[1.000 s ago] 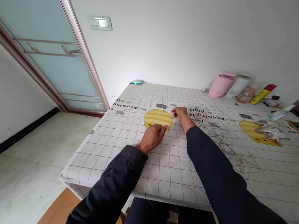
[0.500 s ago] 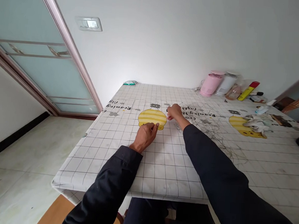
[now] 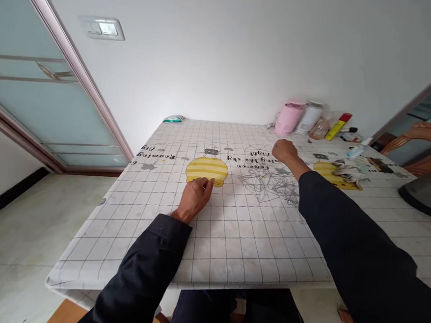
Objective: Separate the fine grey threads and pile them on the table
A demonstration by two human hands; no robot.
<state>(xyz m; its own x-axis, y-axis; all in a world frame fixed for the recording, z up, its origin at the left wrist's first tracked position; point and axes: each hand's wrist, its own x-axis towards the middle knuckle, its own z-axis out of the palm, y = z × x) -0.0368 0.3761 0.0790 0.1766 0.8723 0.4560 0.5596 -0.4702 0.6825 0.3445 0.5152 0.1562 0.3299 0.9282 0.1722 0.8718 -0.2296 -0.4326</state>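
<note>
A loose tangle of thin, dark strands (image 3: 269, 186) is lying on the grid-patterned surface (image 3: 231, 248), spreading out between the two hands and running up to the right sleeve (image 3: 338, 222), which is hiding part of it. The right hand (image 3: 286, 150) is hovering or resting just beyond the tangle, beside the printed lettering (image 3: 258, 159); its fingers are curling into a closed fist, and whether it is gripping a strand is too fine to tell. The left hand (image 3: 194, 197) is covering the lower edge of a yellow striped print (image 3: 207, 167), its fingers folding in and the thumb pressing against them; anything pinched there is not showing clearly.

Farther right, a crumpled cloth (image 3: 351, 172) is lying over a second yellow print, with a small clear bottle (image 3: 360, 148) standing or leaning near it. Along the wall, a pink container (image 3: 289, 118) is standing beside a white container (image 3: 310, 118), and a pinkish bottle (image 3: 319, 129) and a yellow-and-red package (image 3: 338, 127) are sitting next to them. At the far left corner, a green-and-white packet (image 3: 173, 119) is lying near the wall.
</note>
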